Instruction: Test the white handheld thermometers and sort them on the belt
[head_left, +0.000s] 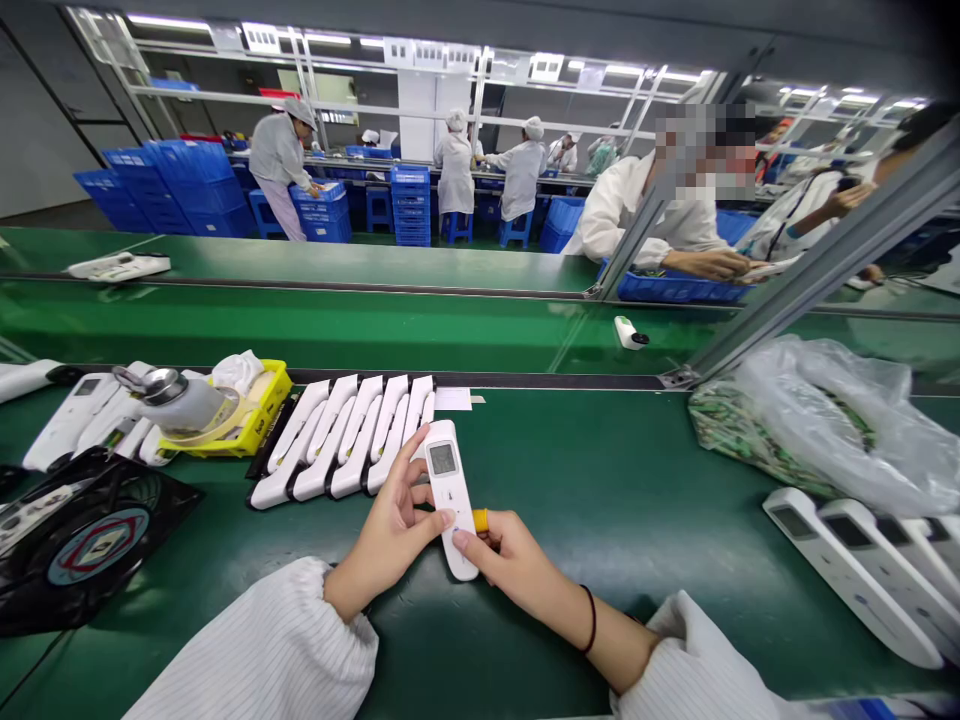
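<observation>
A white infrared thermometer (455,548) with a small grey display is held up over the green bench, its face toward me. My left hand (394,530) wraps its left side, thumb on the front by the buttons. From the right, my right hand (517,560) grips the lower part with its thumb on the front; a yellow finger cot covers one finger. Just left of my hands, several white thermometers (319,455) lie side by side in a slanted row. More thermometers (847,575) with displays lie at the right edge.
A black fan (97,545) and a yellow basket (274,400) with a metal bottle (176,395) stand at left. A plastic bag of green circuit boards (765,430) lies at right. Beyond the bench runs a green conveyor (450,335) carrying a thermometer (630,333). A co-worker (622,215) sits across.
</observation>
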